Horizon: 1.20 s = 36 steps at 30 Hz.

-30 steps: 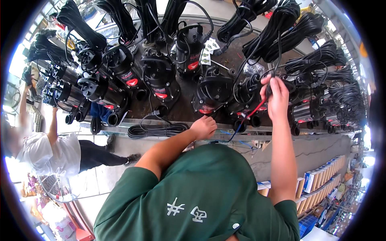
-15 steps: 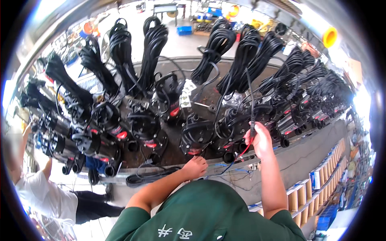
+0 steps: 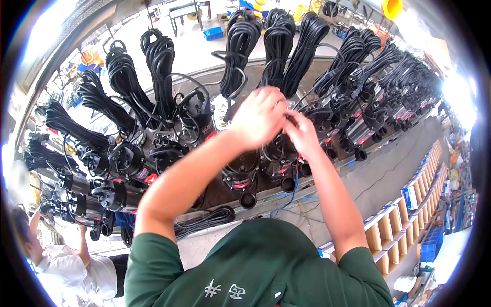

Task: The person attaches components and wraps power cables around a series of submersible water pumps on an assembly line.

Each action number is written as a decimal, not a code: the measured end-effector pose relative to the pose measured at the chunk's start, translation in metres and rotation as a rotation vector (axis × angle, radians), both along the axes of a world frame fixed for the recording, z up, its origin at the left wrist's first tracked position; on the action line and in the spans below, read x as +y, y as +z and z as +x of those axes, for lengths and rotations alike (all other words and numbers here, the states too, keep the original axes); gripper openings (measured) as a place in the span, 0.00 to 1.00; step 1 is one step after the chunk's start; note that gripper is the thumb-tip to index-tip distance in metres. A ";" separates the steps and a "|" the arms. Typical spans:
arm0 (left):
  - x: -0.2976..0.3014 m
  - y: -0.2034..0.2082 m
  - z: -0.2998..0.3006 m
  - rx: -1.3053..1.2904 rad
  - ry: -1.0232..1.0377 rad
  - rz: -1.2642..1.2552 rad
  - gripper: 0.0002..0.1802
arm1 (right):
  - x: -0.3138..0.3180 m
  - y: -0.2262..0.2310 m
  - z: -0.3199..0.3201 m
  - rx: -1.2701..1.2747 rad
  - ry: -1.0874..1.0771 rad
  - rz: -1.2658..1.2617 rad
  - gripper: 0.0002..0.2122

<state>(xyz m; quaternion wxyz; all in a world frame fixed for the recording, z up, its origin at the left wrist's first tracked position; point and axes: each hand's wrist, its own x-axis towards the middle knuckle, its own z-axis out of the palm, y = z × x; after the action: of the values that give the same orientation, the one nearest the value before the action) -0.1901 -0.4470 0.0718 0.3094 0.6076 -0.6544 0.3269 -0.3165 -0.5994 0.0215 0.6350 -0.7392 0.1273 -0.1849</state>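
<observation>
My left hand point(image 3: 260, 118) is raised over the row of black pumps, its fingers curled toward my right hand and smeared by motion. Close against it, my right hand point(image 3: 302, 134) has thumb and fingers pinched together; what lies between them is hidden. A coiled black cable point(image 3: 276, 53) stands just beyond both hands. Beneath my left forearm sits a black pump point(image 3: 239, 171) with a red label and a round outlet. Below my right hand, a thin blue lead point(image 3: 295, 187) hangs past the bench edge.
More pumps point(image 3: 358, 130) with upright cable coils line the bench on both sides. A loose black cable coil point(image 3: 207, 222) lies by the front edge. Open cartons point(image 3: 394, 215) stand in rows at right. Another person in a white shirt point(image 3: 76, 268) works at far left.
My left hand has risen from the bench's front edge to meet my right. My right hand, which held a black cable end with a red lead, has moved left and farther away.
</observation>
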 end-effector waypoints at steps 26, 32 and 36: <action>0.008 -0.047 -0.005 0.484 0.096 0.102 0.16 | -0.035 -0.003 0.038 -0.013 0.191 0.225 0.13; 0.017 -0.046 0.009 0.732 -0.160 0.081 0.21 | -0.043 -0.008 0.036 -0.147 0.269 0.371 0.14; 0.011 -0.050 0.009 0.800 -0.145 0.082 0.21 | -0.037 -0.004 0.034 -0.091 0.305 0.267 0.16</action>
<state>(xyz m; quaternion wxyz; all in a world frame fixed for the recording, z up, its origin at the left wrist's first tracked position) -0.1812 -0.4358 0.0213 0.5374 0.6509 -0.5360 0.0156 -0.2822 -0.6369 0.0173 0.7532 -0.6499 0.0087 -0.1013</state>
